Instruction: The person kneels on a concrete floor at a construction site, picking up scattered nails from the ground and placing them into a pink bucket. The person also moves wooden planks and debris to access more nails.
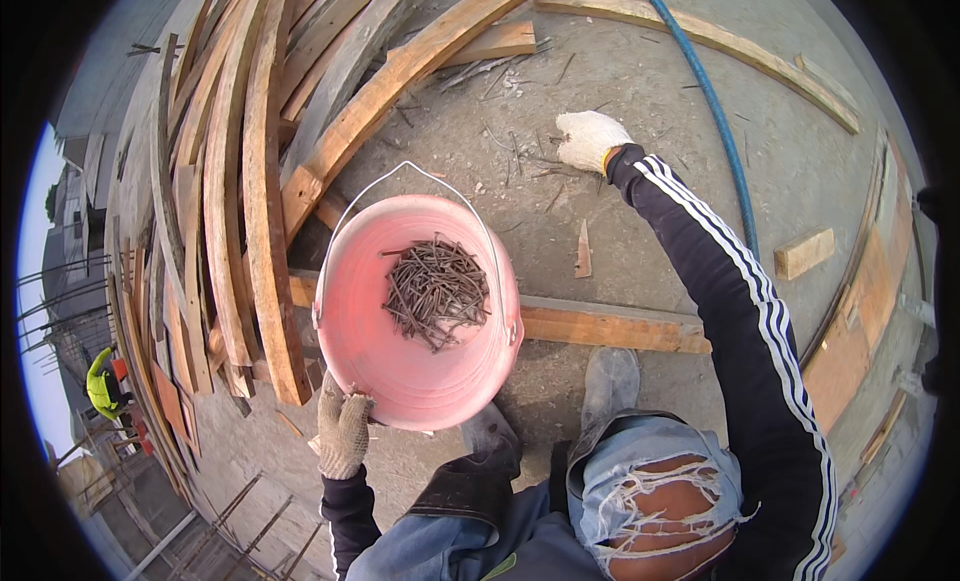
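I have the gloved left hand point(343, 433) clamped on the lower left rim of a pink bucket point(415, 399), which is just left of centre, in front of the person's legs. Its mouth faces up toward me, and a heap of rusty brown nails point(437, 289) lies at its bottom. The thin wire handle point(405, 164) arches over the far side; I cannot tell whether the bucket rests on anything.

I have the right hand point(592, 143), also in a whitish glove, stretched out ahead and well apart from the bucket, low over the grey floor point(650, 221). Its fingers look curled, but I cannot tell whether they pinch anything. Loose nails point(516, 153) lie scattered just left of it, and a pointed wood sliver point(583, 249) lies nearer the legs.

A squared timber point(615, 324) runs across the floor, partly hidden by the bucket. Long beams are stacked in a pile point(262, 201) at left. To the right, a blue hose point(718, 111) curves past a short wooden block point(804, 253). At far left, another person point(103, 386) wears bright yellow-green.
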A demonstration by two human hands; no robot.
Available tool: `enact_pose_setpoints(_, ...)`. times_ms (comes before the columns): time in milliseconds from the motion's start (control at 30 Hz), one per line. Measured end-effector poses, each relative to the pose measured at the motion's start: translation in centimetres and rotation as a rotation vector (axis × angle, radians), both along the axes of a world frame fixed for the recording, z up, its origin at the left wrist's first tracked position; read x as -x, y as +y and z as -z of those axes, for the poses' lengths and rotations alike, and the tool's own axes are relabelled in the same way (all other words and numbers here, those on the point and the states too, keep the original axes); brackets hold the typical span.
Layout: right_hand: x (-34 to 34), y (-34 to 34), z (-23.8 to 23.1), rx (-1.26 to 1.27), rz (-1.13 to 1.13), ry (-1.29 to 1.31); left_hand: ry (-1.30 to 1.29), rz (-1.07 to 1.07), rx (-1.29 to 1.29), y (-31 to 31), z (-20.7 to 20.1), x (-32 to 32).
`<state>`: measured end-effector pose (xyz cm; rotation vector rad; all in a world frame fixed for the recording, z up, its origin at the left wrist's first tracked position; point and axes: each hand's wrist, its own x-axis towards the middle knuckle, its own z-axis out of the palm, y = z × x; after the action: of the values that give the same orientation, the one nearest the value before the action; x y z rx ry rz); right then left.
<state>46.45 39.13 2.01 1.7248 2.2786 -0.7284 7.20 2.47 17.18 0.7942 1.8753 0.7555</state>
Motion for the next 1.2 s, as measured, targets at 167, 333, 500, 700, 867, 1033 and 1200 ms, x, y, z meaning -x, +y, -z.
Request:
enact_pose_setpoints(167,0.2,-0.7,-0.4,-0.097,-0.035,-0.008,-0.009,0.025,0.015,0.3,-0.5,-0.3)
enact_pose_setpoints(333,0.7,-0.9,0.5,-0.080,-0.065,-0.070,0.025,0.029,0.025,0.6,-0.8,-0.7)
enact_pose_setpoints(500,-2.0,-0.3,0.1,-0.218,0.152,0.230,-0.002,0.031,-0.003,0.4,-0.2,-0.4)
enact_pose_setpoints(700,-1.6,-2.1,-10.7,-0.293,0.312,1.090,0.049,0.067,0.032,0.4,-0.4,-0.2)
enact_pose_setpoints(867,3.3,-7.4,-14.4,-0.092,-0.240,1.292,-0.021,0.009,0.000,0.8,-0.5,-0.3)
enact_pose_setpoints(1033,3.3,-2.0,-6.6,-0.078,0.295,0.457,-0.012,0.037,-0.013,0.4,-0.3,-0.3)
enact_pose_setpoints(1200,4.7,-2.5,0.7,-0.104,0.160,0.084,0.003,0.016,-0.046,0.2,0.1,-0.5)
